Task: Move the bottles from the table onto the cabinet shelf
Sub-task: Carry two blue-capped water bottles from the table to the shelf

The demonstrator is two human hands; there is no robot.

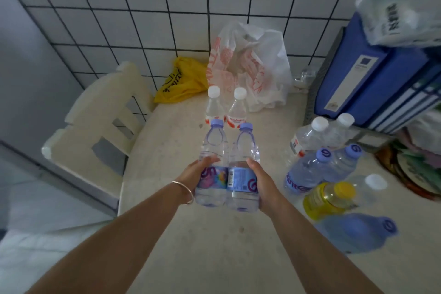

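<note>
Two clear water bottles with lilac caps stand side by side over the pale table [191, 246]. My left hand [193, 174] grips the left bottle [213, 150] at its label. My right hand [261, 186] grips the right bottle [243, 150] the same way. Just behind them stand two white-capped bottles [225, 107] with red labels. To the right is a cluster of several more bottles [319, 162], among them a yellow one [329, 196] and a large blue-tinted one [358, 231] lying near the table edge. No cabinet shelf is in view.
A cream chair [95, 126] stands at the table's left. A yellow bag [181, 79] and a white-and-red plastic bag [248, 64] lie against the tiled wall. Blue binders [370, 79] with a plastic bag [401, 14] on top stand at the right.
</note>
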